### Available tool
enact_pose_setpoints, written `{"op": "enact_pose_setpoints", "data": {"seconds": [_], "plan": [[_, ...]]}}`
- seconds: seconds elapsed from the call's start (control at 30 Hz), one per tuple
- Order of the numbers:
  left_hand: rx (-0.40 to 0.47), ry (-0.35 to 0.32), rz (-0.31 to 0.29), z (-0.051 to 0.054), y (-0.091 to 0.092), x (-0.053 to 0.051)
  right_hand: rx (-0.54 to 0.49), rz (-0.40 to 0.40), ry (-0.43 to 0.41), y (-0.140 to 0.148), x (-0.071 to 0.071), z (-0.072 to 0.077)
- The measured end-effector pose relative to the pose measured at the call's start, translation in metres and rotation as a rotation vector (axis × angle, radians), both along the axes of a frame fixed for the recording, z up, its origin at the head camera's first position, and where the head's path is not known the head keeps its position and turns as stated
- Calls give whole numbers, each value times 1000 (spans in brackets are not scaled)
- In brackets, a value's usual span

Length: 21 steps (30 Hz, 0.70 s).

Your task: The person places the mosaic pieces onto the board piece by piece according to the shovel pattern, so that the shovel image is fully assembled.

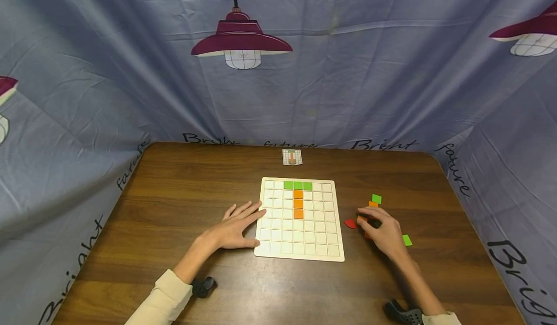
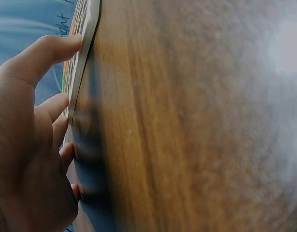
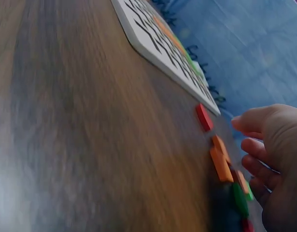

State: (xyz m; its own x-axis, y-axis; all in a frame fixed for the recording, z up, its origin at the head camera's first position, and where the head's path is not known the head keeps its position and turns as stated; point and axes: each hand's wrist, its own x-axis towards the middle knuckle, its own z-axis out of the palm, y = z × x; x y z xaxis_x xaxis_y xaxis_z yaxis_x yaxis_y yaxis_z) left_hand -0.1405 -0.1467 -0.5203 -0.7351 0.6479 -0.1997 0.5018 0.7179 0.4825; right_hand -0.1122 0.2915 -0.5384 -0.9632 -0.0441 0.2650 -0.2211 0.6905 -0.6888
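A white gridded board (image 1: 276, 238) lies on the table. Three green squares (image 1: 298, 185) form a row near its far edge, and three orange squares (image 1: 298, 204) run in a column below them. My left hand (image 1: 232, 230) touches the board's left edge with spread fingers, thumb nearest me. To the right of the board, my right hand (image 1: 385, 233) hovers with bent fingers over loose tiles. In the right wrist view, orange tiles (image 3: 220, 164) lie on the table below those fingers, and I see nothing held. Beside them are a red piece (image 3: 204, 117) and a dark green piece (image 3: 240, 199).
A small picture card (image 1: 292, 157) with a grid pattern lies beyond the board. Light green tiles (image 1: 406, 240) sit around the right hand. A printed blue-grey curtain (image 1: 304, 88) surrounds the brown wooden table (image 1: 196, 170).
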Motion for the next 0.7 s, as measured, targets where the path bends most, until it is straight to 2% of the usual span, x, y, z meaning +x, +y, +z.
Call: {"op": "enact_pose_setpoints", "data": {"seconds": [0.27,0.7], "plan": [[-3,-4,0,1,-1,0,41,-72,-25,14,9,-4],[3,-5,-1,1,0,0,85,-63,-65,17,11,-4]]}}
